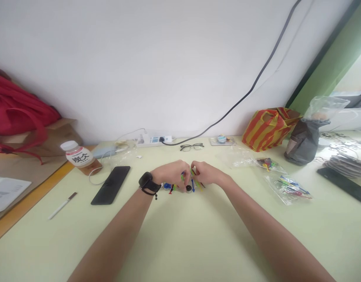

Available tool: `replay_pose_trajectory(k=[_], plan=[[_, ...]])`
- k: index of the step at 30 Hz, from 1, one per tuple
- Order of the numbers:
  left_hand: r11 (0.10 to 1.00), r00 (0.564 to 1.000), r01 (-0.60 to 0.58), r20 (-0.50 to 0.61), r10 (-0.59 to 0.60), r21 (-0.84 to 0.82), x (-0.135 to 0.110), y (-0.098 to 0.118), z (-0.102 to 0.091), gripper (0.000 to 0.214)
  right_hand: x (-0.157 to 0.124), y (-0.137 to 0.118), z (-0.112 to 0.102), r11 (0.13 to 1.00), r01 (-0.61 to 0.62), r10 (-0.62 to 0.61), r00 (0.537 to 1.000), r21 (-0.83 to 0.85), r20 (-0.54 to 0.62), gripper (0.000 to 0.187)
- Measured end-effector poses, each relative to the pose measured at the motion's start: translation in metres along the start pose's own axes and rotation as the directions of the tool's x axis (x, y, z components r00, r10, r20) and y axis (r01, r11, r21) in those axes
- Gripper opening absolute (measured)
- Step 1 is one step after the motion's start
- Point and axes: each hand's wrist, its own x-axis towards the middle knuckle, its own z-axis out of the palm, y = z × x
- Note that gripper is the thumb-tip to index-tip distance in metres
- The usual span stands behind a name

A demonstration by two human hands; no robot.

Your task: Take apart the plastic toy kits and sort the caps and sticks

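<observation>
My left hand (174, 173), with a black watch (145, 181) on its wrist, is closed over small colourful plastic pieces at the middle of the table. Green and blue bits show between its fingers. Close beside it, my right hand (206, 173) has thumb and forefinger pinched together at a thin greenish piece (193, 171). Below the hands lie a blue piece (194, 186), a round black piece (188, 188) and, by the left wrist, another blue piece (166, 186). The fingers hide much of this cluster, and its exact kind is too small to tell.
Behind the hands are eyeglasses (192, 147) and a power strip (154, 140) with a black cable. A phone (111, 185), a pen (62, 206) and a bottle (81, 157) are left. Plastic bags of colourful pieces (292, 188) and a striped bag (270, 129) are right.
</observation>
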Motion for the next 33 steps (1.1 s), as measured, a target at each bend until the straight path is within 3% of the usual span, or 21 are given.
replay_pose_trajectory(k=[6,12,21,24,27,30,33], plan=[[0.964,0.962,0.086,-0.271,-0.015,0.251,-0.006,0.003,-0.003,0.057,-0.003,-0.006,-0.004,1.000,0.000,0.001,0.999,-0.008,0.034,0.022],[0.960,0.975,0.168,-0.179,-0.130,0.223,-0.004,-0.002,0.003,0.062,-0.003,-0.006,-0.003,1.000,-0.002,0.002,0.998,-0.001,0.063,0.019],[0.981,0.986,0.130,-0.121,-0.113,0.145,-0.007,-0.002,-0.002,0.057,-0.005,-0.010,-0.003,0.997,0.070,-0.072,0.994,0.021,0.078,0.021],[0.980,0.977,0.165,-0.155,-0.146,0.114,-0.015,-0.013,-0.010,0.067,-0.005,-0.008,-0.002,0.995,0.090,-0.093,0.992,0.042,0.088,0.038],[0.962,0.950,0.240,-0.235,-0.206,0.126,-0.025,-0.032,-0.022,0.062,-0.002,-0.006,0.002,0.993,0.103,-0.109,0.989,0.056,0.104,0.050],[0.945,0.922,0.311,-0.275,-0.273,0.104,-0.035,-0.050,-0.034,0.050,0.000,-0.005,0.004,0.992,0.114,-0.119,0.988,0.060,0.103,0.050],[0.955,0.918,0.292,-0.296,-0.263,0.059,-0.042,-0.059,-0.035,0.048,-0.005,-0.008,0.002,0.989,0.142,-0.144,0.989,0.052,0.037,0.038]])
